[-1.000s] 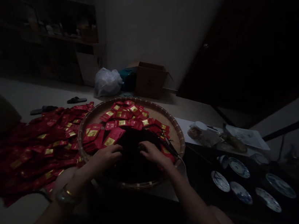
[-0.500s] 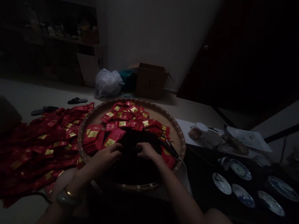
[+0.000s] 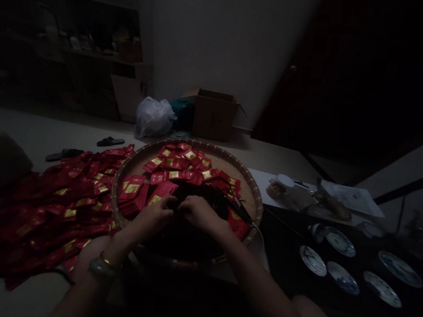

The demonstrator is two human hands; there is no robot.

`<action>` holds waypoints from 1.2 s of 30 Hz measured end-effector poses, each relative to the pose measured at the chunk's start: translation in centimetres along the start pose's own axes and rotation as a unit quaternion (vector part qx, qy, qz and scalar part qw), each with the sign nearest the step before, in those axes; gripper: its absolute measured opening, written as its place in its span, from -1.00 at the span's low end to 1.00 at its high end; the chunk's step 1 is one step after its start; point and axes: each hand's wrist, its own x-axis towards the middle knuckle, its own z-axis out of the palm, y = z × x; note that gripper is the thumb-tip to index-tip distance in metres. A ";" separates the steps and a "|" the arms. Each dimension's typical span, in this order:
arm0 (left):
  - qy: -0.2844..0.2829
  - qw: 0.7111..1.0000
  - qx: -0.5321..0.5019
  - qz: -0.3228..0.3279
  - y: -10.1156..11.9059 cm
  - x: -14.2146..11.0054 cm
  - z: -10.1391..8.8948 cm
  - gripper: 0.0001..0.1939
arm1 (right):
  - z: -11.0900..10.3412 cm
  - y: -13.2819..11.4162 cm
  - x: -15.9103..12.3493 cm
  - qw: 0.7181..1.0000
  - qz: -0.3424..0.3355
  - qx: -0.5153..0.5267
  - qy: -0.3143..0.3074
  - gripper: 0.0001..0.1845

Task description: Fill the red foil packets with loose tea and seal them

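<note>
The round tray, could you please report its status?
Hands close together over tray, grip unclear. Red packets beside and beyond. Slender dark item at tray's right.

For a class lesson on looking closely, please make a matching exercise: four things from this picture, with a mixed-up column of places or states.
Things
1. Red packets
2. Left hand
3. Cardboard box
4. Patterned plates

Places or states
A. Open-topped, beyond the basket
B. Right of the basket
C. Inside the basket and heaped left of it
D. Bangles near it

Pairs: 1-C, 2-D, 3-A, 4-B

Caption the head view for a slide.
Left hand and right hand close together over a basket of red packets, more heaped alongside.
</note>
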 end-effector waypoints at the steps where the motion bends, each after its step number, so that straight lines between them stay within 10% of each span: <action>1: 0.004 1.000 -0.019 0.006 -0.1 -0.1 0.2 -0.87 | 0.1 0.1 0.1 0.999 0.006 -0.032 -0.015 -0.73; 10: 0.049 0.991 -0.123 0.016 -1.3 -0.5 1.3 -0.89 | -1.0 2.0 -0.1 0.987 0.057 0.129 0.082 -0.71; 16: 0.068 0.995 -0.060 0.029 -0.8 -0.4 0.5 -0.89 | -1.8 3.3 -1.7 0.981 0.094 0.020 0.168 -0.72; 21: 0.084 0.993 0.022 0.075 0.1 -0.2 -0.4 -0.86 | 0.9 1.5 -2.2 0.993 -0.076 -0.070 0.048 -0.82; 28: 0.055 0.989 0.022 0.136 1.9 0.5 -1.2 -0.83 | 2.0 0.8 -0.8 0.978 -0.031 -0.179 -0.102 -0.80; 36: 0.025 0.992 0.044 0.116 1.4 0.2 -1.2 -0.85 | 1.4 1.1 -1.7 0.992 -0.042 -0.099 -0.072 -0.74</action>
